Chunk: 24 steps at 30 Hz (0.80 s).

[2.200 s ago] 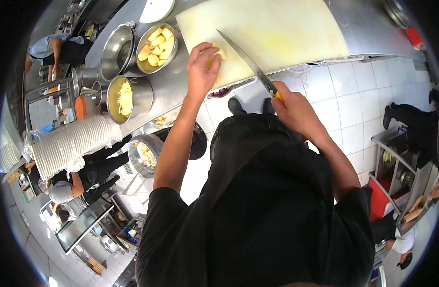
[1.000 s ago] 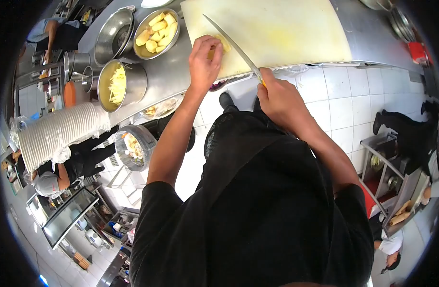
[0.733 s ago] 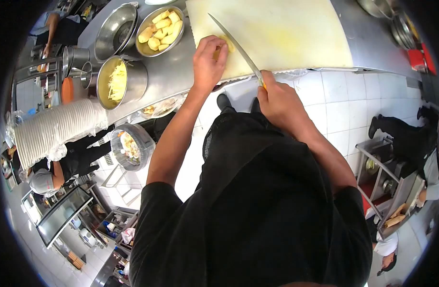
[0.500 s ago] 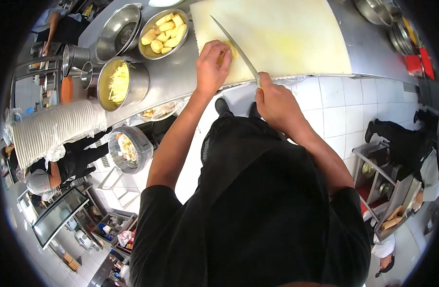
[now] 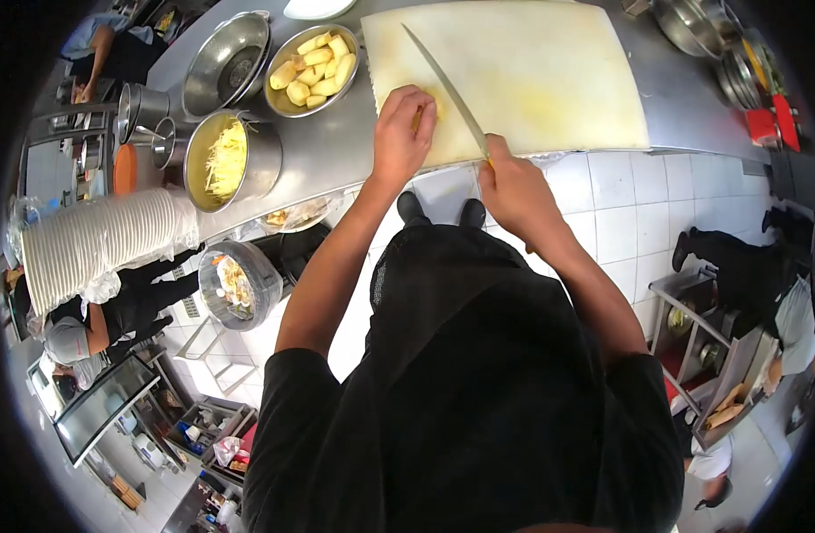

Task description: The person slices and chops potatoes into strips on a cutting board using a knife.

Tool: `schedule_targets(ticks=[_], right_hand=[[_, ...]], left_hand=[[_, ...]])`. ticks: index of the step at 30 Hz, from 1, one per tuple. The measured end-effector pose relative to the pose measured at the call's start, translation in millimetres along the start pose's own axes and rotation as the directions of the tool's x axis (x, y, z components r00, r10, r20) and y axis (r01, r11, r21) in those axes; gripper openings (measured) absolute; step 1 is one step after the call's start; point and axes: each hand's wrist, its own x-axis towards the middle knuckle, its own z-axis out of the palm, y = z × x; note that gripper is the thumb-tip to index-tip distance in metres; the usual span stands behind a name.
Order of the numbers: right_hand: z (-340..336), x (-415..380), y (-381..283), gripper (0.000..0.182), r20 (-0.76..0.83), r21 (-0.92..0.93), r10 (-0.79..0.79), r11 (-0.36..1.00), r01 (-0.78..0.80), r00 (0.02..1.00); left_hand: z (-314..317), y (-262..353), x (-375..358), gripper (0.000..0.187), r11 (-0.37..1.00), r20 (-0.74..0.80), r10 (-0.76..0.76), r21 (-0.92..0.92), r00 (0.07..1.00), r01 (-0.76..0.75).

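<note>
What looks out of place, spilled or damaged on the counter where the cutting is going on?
Nothing stands out. The left hand pins a yellow piece on the cutting board, the right hand holds the knife, and the bowl of chunks sits upright. The board shows only yellow staining.

Matt pale plastic cutting board [image 5: 532, 71] on brushed, glossy metal counter [image 5: 336, 147].

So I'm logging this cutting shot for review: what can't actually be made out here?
Head view only:
- Yellow piece on the cutting board: mostly covered by the left hand; its shape is unclear.
- Knife handle: buried in the right hand.
- Empty metal bowl: too small to read inside.
- Pans top right: cut by the lens edge.
</note>
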Motion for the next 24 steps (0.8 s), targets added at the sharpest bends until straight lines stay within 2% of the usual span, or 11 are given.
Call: schedule_targets(ticks=[5, 8, 11, 14, 24], right_hand=[[-4, -20, 1, 0.022, -0.041, 0.022, -0.034, 0.999, 0.035, 0.999], [-6, -23, -3, 0.038, 0.033, 0.031, 0.032, 0.999, -0.033, 0.999], [-5, -23, -3, 0.039, 0.051, 0.039, 0.032, 0.999, -0.034, 0.998], [1, -23, 1, 0.022, -0.03, 0.016, -0.058, 0.998, 0.059, 0.998], [4, -6, -2, 0.019, -0.011, 0.001, -0.098, 0.995, 0.098, 0.995]], left_hand=[[2, 1, 1, 0.008, 0.998, 0.004, -0.036, -0.046, 0.999, 0.037], [1, 3, 1, 0.008, 0.999, 0.009, -0.024, -0.042, 1.0, 0.025], [2, 2, 1, 0.007, 0.999, 0.007, -0.024, -0.037, 1.0, 0.025], [2, 2, 1, 0.007, 0.999, -0.008, -0.005, -0.047, 1.0, 0.004], [0, 2, 2, 0.007, 1.0, 0.009, 0.009, 0.016, 1.0, -0.009]])
